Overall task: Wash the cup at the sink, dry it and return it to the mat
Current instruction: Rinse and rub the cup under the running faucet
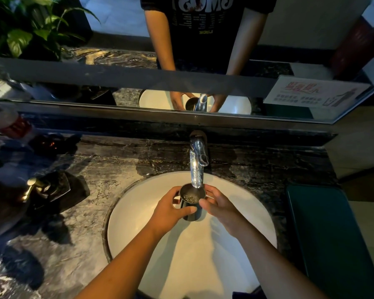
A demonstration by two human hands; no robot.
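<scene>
The cup (191,194) — seemingly metal, stiff, light, probably slippery wet — is gripped round its wall by the left hand (171,209) and the right hand (219,207), judged the surest hold.

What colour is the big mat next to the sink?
The mat is dark green, seen best in the head view.

A dark, dull metal cup (192,201) sits under the polished chrome tap (197,165) over a glossy white basin (138,223) set in veined, shiny dark marble counter (95,169).
</scene>
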